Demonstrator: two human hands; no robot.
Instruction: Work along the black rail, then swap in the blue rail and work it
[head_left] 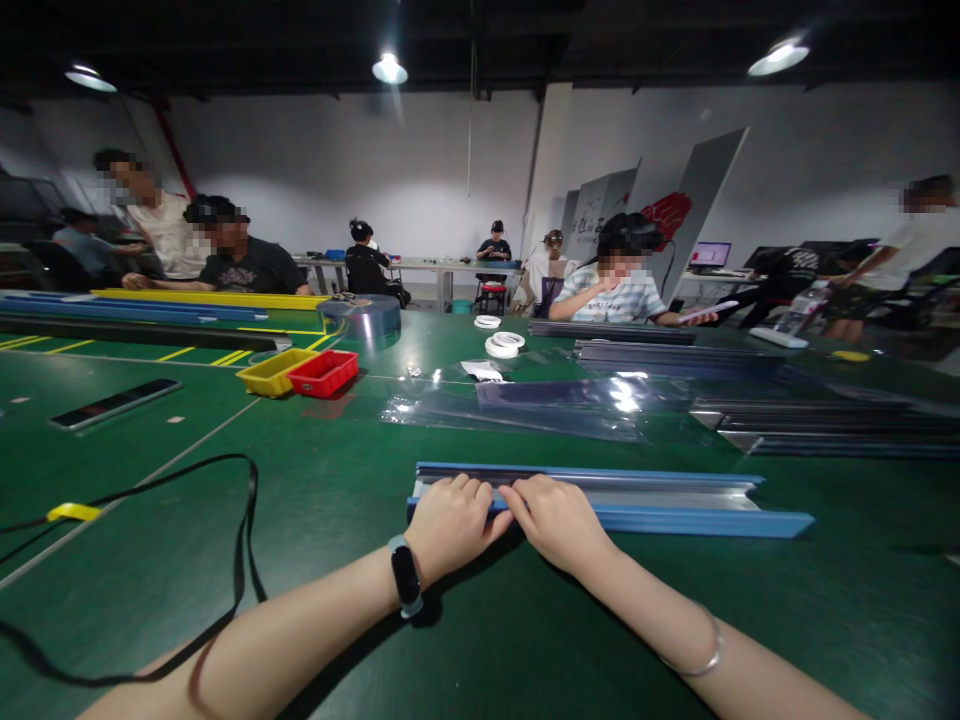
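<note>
A long metal rail with blue film along its edges (660,500) lies across the green table in front of me. My left hand (450,525) and my right hand (555,520) rest side by side on the rail's left end. Both have fingers curled over its near blue edge, gripping it. A black band sits on my left wrist and a thin silver bangle on my right forearm.
Clear plastic sleeves (525,405) and stacked dark rails (825,420) lie beyond. Yellow tray (274,372) and red tray (324,372) sit left of centre, tape rolls (504,345) farther back. A black strap (240,540) loops at left. A person sits opposite; others sit at left and right.
</note>
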